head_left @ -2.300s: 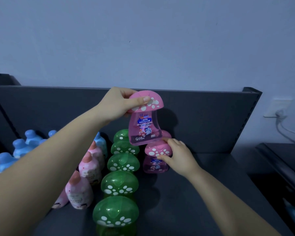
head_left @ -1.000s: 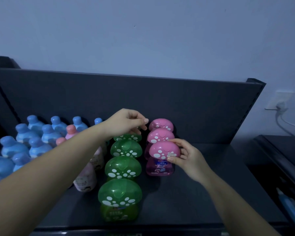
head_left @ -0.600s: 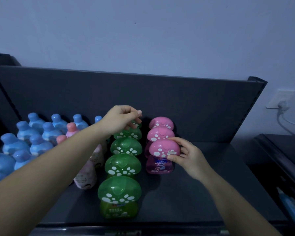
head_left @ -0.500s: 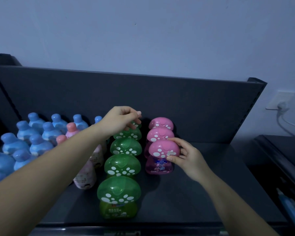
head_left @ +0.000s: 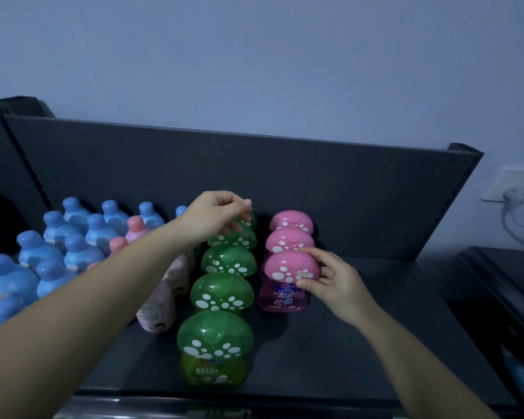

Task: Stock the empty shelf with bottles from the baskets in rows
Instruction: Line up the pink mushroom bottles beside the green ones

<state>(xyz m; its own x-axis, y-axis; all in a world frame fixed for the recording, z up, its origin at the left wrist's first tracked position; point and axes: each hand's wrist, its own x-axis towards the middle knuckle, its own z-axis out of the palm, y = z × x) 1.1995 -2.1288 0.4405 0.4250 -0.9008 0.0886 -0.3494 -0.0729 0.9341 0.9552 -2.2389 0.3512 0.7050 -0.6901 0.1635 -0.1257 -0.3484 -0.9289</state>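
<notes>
Three hazards, then the hold. Nearest, at the lip of the shelf [head_left: 330, 373]: front green mushroom-cap bottle [head_left: 215, 337], close to the edge and just beside the left forearm; likely to be knocked off by a careless pull-back of that arm. Next, beneath the same forearm: pale pink bottles [head_left: 158, 309], narrow and upright, liable to topple if brushed from above. Farther in: front pink mushroom-cap bottle [head_left: 291, 267], wide in the cap and slimmer in the body, so judged top-heavy; if pushed at the cap rather than the base, apt to tilt back into the two pink bottles [head_left: 289, 234] behind and to skew the file. Slipping also possible on the smooth, domed cap.

Right grip [head_left: 336, 282]: clamped on the front pink bottle's cap from its right side, thumb low at the rim, fingers over the top rear; bottle standing on the shelf, left of the palm, touching or nearly touching the cap behind. Left grip [head_left: 215, 216]: fingers curled together over the rearmost green caps [head_left: 239, 234], nothing visibly held; contact with a cap impossible to tell. Beyond, blue bottles [head_left: 58, 246] in rows at far left, then the back panel [head_left: 345, 192].
</notes>
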